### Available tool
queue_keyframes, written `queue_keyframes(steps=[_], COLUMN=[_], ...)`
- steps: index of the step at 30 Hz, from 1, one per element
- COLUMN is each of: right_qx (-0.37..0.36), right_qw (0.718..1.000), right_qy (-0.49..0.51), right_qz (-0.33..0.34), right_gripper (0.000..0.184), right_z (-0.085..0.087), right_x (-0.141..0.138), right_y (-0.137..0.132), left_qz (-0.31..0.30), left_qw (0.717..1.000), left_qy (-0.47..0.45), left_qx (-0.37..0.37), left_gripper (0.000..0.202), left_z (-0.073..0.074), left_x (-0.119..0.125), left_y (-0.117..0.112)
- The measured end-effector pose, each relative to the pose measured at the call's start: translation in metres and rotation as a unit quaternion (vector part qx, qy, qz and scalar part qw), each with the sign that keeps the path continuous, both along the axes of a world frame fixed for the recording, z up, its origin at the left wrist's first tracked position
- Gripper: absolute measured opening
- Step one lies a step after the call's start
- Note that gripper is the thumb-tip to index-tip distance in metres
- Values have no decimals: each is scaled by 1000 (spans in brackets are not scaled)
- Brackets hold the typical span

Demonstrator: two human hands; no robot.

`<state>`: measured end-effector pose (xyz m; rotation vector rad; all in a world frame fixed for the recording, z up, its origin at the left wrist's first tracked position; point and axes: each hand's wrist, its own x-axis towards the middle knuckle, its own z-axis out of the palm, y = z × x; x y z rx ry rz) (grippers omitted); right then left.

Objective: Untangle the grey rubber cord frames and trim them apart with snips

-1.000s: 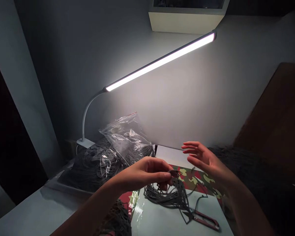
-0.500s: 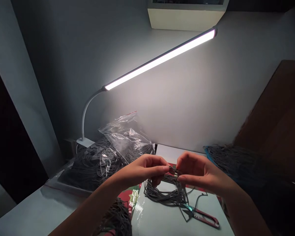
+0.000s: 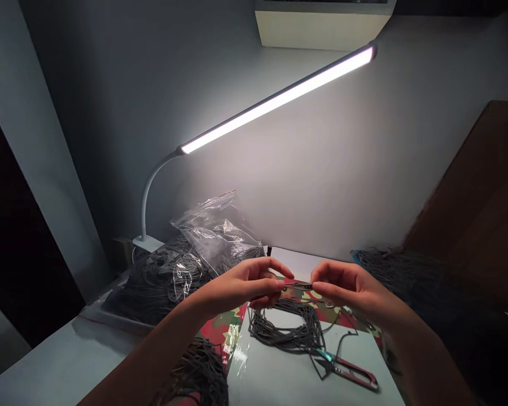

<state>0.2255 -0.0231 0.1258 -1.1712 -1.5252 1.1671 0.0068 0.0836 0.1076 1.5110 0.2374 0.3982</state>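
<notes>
My left hand [image 3: 248, 285] and my right hand [image 3: 342, 287] hover over the table, each pinching one end of a thin dark cord [image 3: 297, 286] stretched level between them. Beneath the hands lies a loose bundle of grey cords [image 3: 290, 330] on a white sheet [image 3: 279, 378]. Small red-handled thread snips [image 3: 349, 375] rest on the sheet to the right of that bundle, below my right wrist.
A lit bar desk lamp [image 3: 279, 98] reaches overhead from a clamp at back left. Clear plastic bags of dark cords [image 3: 186, 268] fill the back left. More cords are heaped at the right [image 3: 406, 276] and front [image 3: 201, 372]. A red-green patterned mat [image 3: 224, 330] lies underneath.
My right hand came in from open and apart, pinched the cord held by my left hand, and the two hands have now drawn a little apart, stretching the cord.
</notes>
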Motion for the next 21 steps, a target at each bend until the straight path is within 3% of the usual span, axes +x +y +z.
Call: queue_keyframes(steps=[6, 12, 21], right_qx=[-9, -7, -34], right_qw=[1000, 1000, 999], right_qy=[0, 5, -26], right_qz=[-7, 10, 33], right_gripper=[32, 30, 35], right_z=[1, 3, 3], right_x=[2, 1, 2], right_y=[-1, -3, -8], left_qz=[5, 20, -6], left_qw=[1000, 998, 994], left_qy=[-2, 19, 67], left_qx=[16, 55, 91], left_gripper=[33, 22, 24], left_z=[-1, 3, 4], left_x=[-2, -6, -16], left_y=[4, 2, 9])
